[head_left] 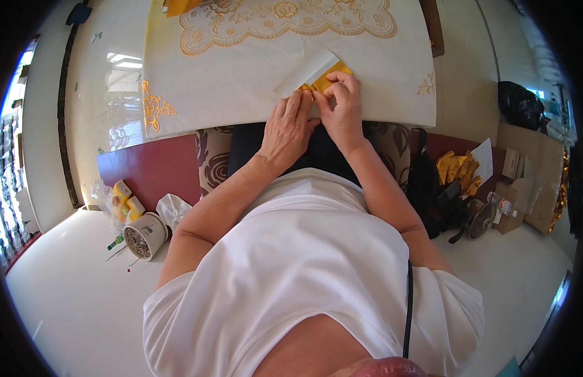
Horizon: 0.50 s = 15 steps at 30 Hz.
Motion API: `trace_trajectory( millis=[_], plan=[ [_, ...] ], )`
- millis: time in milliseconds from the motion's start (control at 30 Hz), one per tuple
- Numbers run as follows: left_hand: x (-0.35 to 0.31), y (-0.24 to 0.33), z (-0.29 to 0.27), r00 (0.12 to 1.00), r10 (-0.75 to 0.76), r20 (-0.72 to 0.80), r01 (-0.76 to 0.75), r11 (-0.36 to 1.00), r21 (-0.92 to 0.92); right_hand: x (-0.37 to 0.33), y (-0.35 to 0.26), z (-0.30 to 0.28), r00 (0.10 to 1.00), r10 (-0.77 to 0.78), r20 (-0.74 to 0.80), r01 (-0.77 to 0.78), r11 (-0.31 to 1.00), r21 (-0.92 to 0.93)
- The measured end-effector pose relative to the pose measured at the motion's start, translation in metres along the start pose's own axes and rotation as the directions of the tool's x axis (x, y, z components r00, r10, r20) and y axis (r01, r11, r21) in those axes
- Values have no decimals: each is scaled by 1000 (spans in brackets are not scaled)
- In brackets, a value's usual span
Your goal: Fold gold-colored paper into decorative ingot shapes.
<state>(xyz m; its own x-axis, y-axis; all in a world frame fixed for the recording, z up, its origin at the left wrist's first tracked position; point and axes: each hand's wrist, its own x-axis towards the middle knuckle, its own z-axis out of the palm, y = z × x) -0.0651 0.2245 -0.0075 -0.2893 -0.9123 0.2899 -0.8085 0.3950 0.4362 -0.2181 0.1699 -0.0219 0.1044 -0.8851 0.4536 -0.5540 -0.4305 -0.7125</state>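
A small sheet of gold and white paper (311, 69) lies slanted near the front edge of the table, in front of me. Its white part is on the far left side and its gold part shows beside my fingers. My left hand (288, 131) presses its closed fingertips on the sheet's near edge. With thumb and forefinger, my right hand (343, 108) pinches the gold edge close to the left fingertips, its other fingers curled over the gold. The fingers hide part of that near edge, so how it is folded I cannot tell.
The tablecloth (222, 81) is cream with gold embroidery. At my left, a pot (146, 235) with sticks in it stands beside yellow packs (122, 195). Crumpled gold paper (459, 171), a black bag (422, 188) and cardboard boxes (511, 188) are at my right.
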Motion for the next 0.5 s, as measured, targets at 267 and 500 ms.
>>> trace_trajectory(
  millis=[267,500],
  plan=[
    [-1,5,2,1000,-24,7,24,999,26,4,2,-11,998,12,65,-16,998,67],
    [9,4,0,998,48,-38,-46,997,55,52,25,-28,993,-91,-81,88,995,-36]
  ],
)
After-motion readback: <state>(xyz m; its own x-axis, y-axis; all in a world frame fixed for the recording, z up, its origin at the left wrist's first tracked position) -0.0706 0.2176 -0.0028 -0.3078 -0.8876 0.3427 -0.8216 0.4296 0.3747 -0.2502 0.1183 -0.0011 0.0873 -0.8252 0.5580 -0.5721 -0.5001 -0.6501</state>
